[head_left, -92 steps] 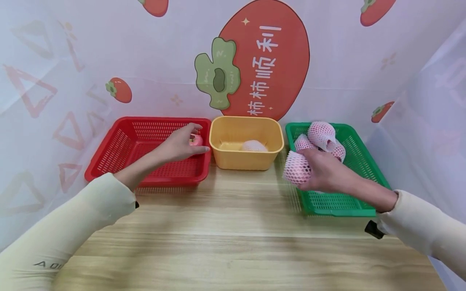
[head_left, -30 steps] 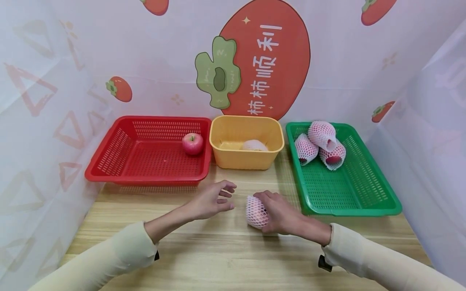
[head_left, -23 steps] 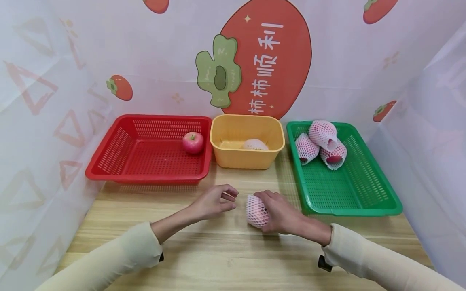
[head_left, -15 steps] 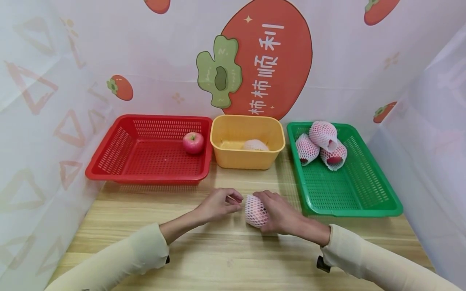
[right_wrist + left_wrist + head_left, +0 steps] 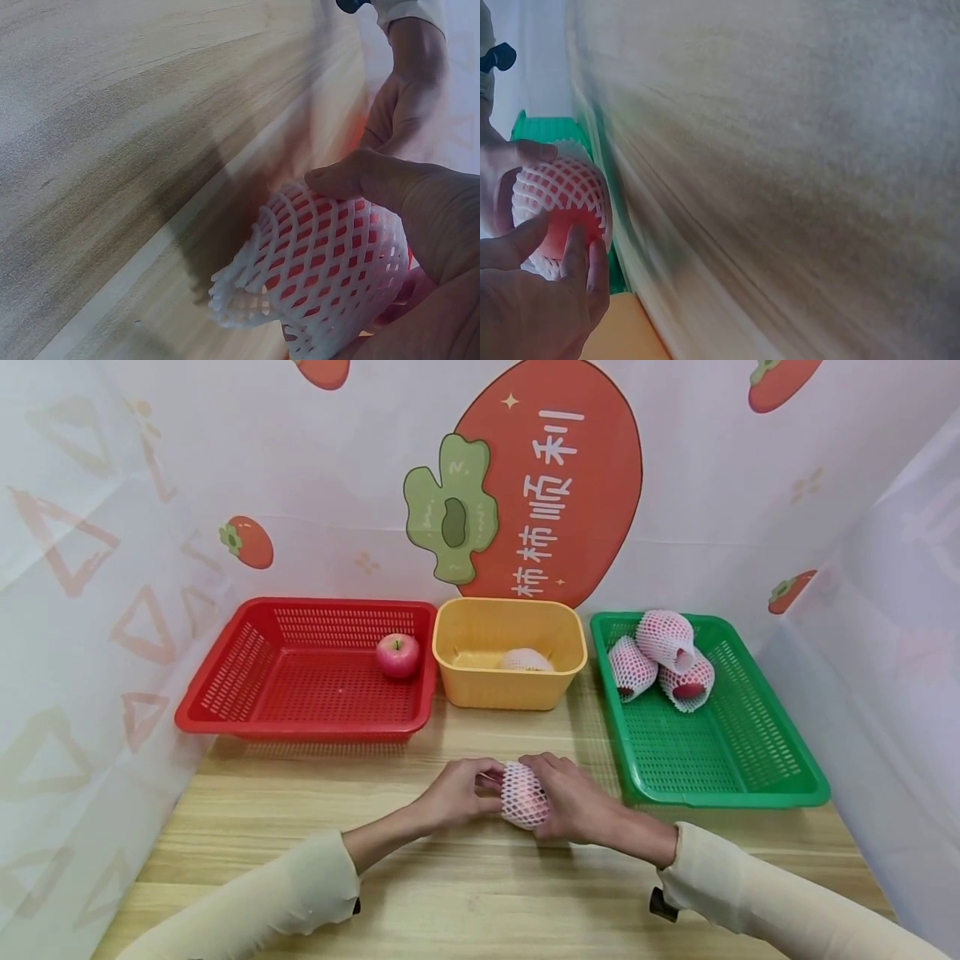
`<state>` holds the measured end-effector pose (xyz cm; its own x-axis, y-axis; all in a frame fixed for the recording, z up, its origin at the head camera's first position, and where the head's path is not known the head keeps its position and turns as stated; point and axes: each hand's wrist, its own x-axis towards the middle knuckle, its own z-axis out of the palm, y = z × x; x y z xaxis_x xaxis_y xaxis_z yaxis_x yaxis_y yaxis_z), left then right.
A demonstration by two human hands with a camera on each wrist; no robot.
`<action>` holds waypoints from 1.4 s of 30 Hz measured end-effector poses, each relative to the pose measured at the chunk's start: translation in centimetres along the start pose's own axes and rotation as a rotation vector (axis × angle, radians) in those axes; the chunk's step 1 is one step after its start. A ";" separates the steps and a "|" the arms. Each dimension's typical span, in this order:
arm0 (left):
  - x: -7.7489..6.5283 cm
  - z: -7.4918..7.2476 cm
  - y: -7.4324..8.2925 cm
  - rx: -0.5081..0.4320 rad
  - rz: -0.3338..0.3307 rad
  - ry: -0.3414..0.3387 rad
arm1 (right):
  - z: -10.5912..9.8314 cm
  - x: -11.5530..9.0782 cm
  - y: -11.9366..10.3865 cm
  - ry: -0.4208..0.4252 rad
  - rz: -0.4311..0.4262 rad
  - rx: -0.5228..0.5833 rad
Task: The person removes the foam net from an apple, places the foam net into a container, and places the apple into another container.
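Note:
Low over the middle of the wooden table, my right hand (image 5: pixel 576 800) grips an apple in a white foam net (image 5: pixel 524 795) from its right side, thumb and fingers around it. My left hand (image 5: pixel 459 795) reaches in from the other side, its fingertips right at the net's near end. In the left wrist view the apple's bare red skin (image 5: pixel 561 231) shows at that end, with the left thumb and fingers spread over it. The right wrist view shows the foam net (image 5: pixel 330 251) extending loosely past the apple at the opposite end.
A red basket (image 5: pixel 300 727) at back left holds one bare apple (image 5: pixel 397 656). Beside it, a yellow bin (image 5: pixel 502 689) contains a whitish net piece (image 5: pixel 525 660). The green basket (image 5: pixel 727 797) on the right holds several netted apples (image 5: pixel 664 637).
My right hand has brought the netted apple from the green basket to the table's middle. My left hand has left the red basket, where the bare apple lies, and closed in on the net.

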<state>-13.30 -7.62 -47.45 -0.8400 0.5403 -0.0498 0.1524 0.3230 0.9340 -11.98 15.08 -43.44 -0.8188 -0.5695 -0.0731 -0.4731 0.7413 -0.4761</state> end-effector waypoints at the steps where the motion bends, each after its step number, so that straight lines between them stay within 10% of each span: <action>1: 0.0 0.1 -0.1 -0.005 -0.002 -0.002 | 0.0 0.0 0.0 -0.002 0.001 0.004; 42: 0.3 1.0 -0.5 0.117 0.054 -0.012 | -0.5 -0.3 0.6 0.002 -0.079 0.042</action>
<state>-13.07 -6.84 -48.28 -0.8228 0.5683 -0.0051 0.2580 0.3815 0.8876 -12.19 15.81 -43.27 -0.7801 -0.6248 -0.0321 -0.5221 0.6785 -0.5168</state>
